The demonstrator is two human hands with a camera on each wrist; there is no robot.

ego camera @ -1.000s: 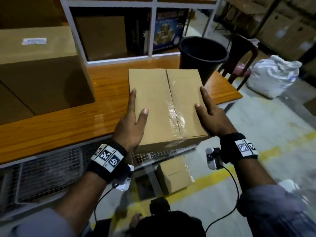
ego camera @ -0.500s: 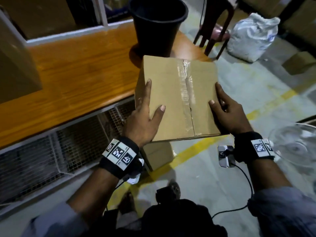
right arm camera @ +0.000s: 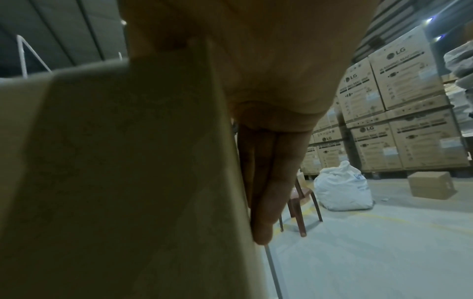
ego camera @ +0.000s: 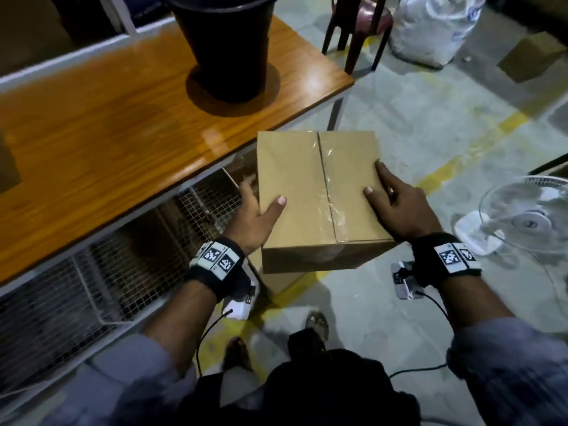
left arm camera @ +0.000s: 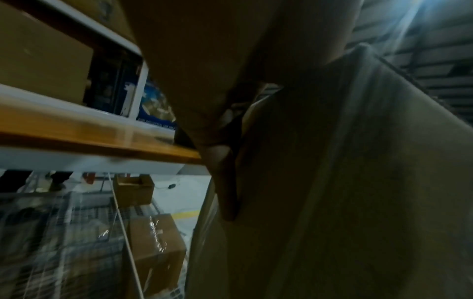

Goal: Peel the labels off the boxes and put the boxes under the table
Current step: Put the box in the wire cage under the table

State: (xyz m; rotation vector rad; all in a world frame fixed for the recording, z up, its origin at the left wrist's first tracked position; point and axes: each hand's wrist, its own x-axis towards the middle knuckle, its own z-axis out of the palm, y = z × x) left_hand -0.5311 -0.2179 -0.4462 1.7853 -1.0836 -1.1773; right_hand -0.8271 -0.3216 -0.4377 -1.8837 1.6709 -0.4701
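Black bucket [ego camera: 227, 47] upright on the far part of the orange wooden counter [ego camera: 101, 127]. Dark chair [ego camera: 358, 29] just past the counter's corner, white sack [ego camera: 430, 29] beside it on the grey floor [ego camera: 430, 124]. Yellow line [ego camera: 479, 139] painted across that floor. White fan [ego camera: 528, 216] at the right edge. Loose brown carton [right arm camera: 431, 185] on the floor near tall stacks of printed cartons [right arm camera: 399, 101].

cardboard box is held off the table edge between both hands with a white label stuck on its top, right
Not quite: the cardboard box is held between the left hand and right hand off the table, but the head view shows only clear tape on top, no label.
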